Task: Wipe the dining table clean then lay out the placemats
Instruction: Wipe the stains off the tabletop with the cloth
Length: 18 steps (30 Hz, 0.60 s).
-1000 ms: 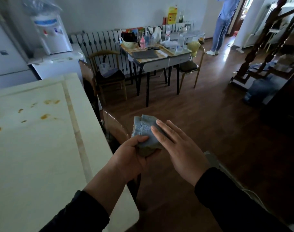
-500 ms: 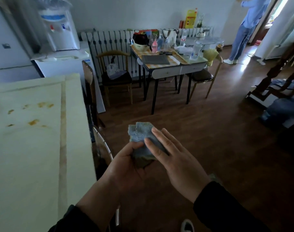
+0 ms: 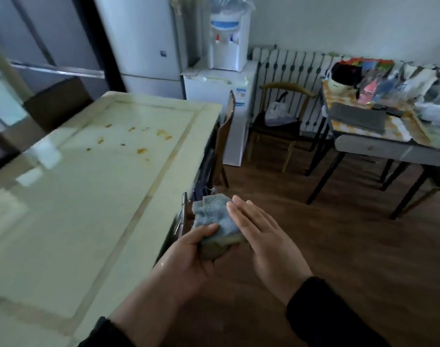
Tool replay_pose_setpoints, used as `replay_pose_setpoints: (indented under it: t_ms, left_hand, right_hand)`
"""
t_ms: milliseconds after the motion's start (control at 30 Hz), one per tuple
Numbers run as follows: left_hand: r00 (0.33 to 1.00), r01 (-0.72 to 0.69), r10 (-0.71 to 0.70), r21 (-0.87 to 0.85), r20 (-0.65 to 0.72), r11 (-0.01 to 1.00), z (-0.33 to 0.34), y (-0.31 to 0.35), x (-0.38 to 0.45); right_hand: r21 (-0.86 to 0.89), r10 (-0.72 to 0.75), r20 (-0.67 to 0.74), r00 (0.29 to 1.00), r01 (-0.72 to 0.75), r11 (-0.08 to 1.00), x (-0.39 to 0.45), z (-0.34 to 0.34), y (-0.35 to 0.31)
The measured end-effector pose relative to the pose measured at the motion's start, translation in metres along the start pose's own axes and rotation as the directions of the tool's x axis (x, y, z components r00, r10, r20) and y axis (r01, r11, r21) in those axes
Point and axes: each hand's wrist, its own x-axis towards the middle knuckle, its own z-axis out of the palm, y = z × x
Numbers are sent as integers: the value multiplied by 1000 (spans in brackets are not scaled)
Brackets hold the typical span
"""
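Note:
A folded blue-grey cloth [image 3: 211, 219] is gripped in my left hand [image 3: 188, 256], thumb over its lower edge. My right hand [image 3: 266, 244] lies flat with straight fingers against the cloth's right side. Both hands hover over the wooden floor just right of the cream dining table [image 3: 71, 211]. Several orange-brown stains [image 3: 141, 151] dot the far part of the tabletop. A grey placemat [image 3: 356, 119] lies on the cluttered side table [image 3: 379, 146] at the right.
A dark chair [image 3: 221, 146] is tucked at the dining table's right edge, close to my hands. A fridge [image 3: 143, 46], a white cabinet with a water dispenser [image 3: 226, 38], a radiator and a wooden chair [image 3: 279, 121] line the back wall.
The view has swung left, bringing more of the stained table and the fridge into sight. The person by the door has left the view. My hands keep the same hold on the cloth.

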Motion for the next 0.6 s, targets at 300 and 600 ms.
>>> replay_pose_setpoints:
  t_ms: [300, 600]
  left_hand:
    - [977, -210, 206, -91, -58, 973, -17, 72, 40]
    - [958, -280, 263, -167, -114, 945, -14, 142, 100]
  right_hand:
    - [91, -280, 103, 954, 271, 958, 117, 21, 25]
    - [113, -397, 164, 903, 382, 917, 223, 39, 64]
